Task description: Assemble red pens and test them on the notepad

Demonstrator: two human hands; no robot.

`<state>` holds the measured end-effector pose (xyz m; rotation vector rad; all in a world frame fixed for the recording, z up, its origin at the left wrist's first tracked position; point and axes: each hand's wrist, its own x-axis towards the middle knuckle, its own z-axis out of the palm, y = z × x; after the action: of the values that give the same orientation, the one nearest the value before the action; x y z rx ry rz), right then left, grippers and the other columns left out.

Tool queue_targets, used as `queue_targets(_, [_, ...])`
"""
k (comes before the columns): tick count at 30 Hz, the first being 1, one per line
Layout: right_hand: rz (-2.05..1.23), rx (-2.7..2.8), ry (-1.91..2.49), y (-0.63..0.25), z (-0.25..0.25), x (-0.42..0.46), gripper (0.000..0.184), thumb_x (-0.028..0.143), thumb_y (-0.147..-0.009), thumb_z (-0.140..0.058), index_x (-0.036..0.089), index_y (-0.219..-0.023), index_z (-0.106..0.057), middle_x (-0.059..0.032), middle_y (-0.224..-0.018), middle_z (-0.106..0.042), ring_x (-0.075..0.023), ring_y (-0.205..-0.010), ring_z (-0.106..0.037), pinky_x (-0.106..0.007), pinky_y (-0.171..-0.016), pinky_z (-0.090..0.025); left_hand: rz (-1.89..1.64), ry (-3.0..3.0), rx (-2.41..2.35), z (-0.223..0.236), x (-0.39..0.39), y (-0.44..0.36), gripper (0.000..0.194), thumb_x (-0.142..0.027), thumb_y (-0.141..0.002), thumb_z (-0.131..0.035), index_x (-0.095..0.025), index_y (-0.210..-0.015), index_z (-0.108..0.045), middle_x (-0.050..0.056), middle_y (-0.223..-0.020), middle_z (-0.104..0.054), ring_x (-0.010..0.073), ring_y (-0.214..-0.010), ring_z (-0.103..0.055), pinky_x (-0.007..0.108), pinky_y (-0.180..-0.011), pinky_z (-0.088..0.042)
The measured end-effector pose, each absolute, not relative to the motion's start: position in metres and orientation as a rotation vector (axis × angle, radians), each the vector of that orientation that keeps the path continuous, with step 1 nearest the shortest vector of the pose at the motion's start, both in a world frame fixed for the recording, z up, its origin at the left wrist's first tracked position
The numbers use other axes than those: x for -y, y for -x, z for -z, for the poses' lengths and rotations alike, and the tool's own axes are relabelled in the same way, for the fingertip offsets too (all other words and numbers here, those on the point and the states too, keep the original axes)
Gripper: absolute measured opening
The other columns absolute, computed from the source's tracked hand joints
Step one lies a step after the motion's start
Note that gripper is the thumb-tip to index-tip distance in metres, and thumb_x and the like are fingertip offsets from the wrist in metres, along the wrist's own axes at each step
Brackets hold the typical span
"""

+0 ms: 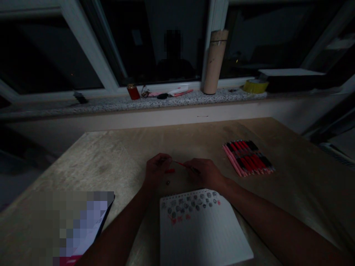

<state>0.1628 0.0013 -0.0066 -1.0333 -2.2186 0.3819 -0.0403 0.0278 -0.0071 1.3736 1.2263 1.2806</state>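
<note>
A thin red pen refill (pixel 181 163) with a pale tip spans the gap between my hands, above the table. My left hand (pixel 157 168) pinches its tip end. Around its other end, the fingers of my right hand (pixel 204 173) are closed; a dark part shows among them, too dim to make out. Just below my left fingertips lies a short red piece (pixel 170 170). A tiny metallic piece (pixel 168 182) rests nearer to me. In front of my wrists is a spiral notepad (pixel 206 232) with rows of dark and red scribbles.
Red and black pens (pixel 248 158) lie in a row at the right, with pink ones at their left edge. A blurred-out device or sheet (pixel 91 221) is at lower left. On the sill (pixel 105 105) stand a tall flask (pixel 215 62), a red jar (pixel 133 91) and yellow tape (pixel 255 86).
</note>
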Motion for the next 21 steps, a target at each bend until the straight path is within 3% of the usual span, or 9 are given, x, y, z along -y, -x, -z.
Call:
queue_targets(6, [-0.365, 2.233, 1.012, -0.1657, 0.0088, -0.0019, 0.027, 0.023, -0.089, -0.045, 0.019, -0.11, -0.062, -0.0063, -0.091, -0.068, -0.0148, -0.076, -0.062, -0.025, -0.069, -0.045, -1.216, -1.312, -1.184, 0.0072, -0.029, 0.0392, 0.022, -0.033, -0.063, -0.072, -0.014, -0.073, -0.065, -0.003, -0.057, -0.056, 0.0074, -0.05, -0.049, 0.019, -0.047, -0.048])
queue_targets(11, [-0.36, 2.268, 0.949, -0.1656, 0.0097, -0.0022, 0.029, 0.022, -0.089, -0.045, 0.021, -0.115, -0.06, -0.0055, -0.094, -0.068, -0.0148, -0.08, -0.062, -0.024, -0.071, -0.045, -1.154, -1.264, -1.177, 0.0056, -0.0287, 0.0397, 0.025, -0.035, -0.063, -0.073, -0.013, -0.073, -0.067, -0.003, -0.052, -0.056, 0.0068, -0.045, -0.049, 0.02, -0.049, -0.047])
queue_targets(21, [-0.389, 2.154, 0.99, -0.1635, 0.0096, -0.0012, 0.027, 0.03, -0.09, -0.047, 0.02, -0.11, -0.061, -0.0066, -0.094, -0.07, -0.0152, -0.075, -0.065, -0.024, -0.068, -0.047, -0.924, -1.454, -1.171, 0.0016, -0.0224, 0.034, 0.026, -0.031, -0.061, -0.073, -0.014, -0.08, -0.071, 0.004, -0.065, -0.068, 0.0116, -0.052, -0.057, 0.02, -0.047, -0.042])
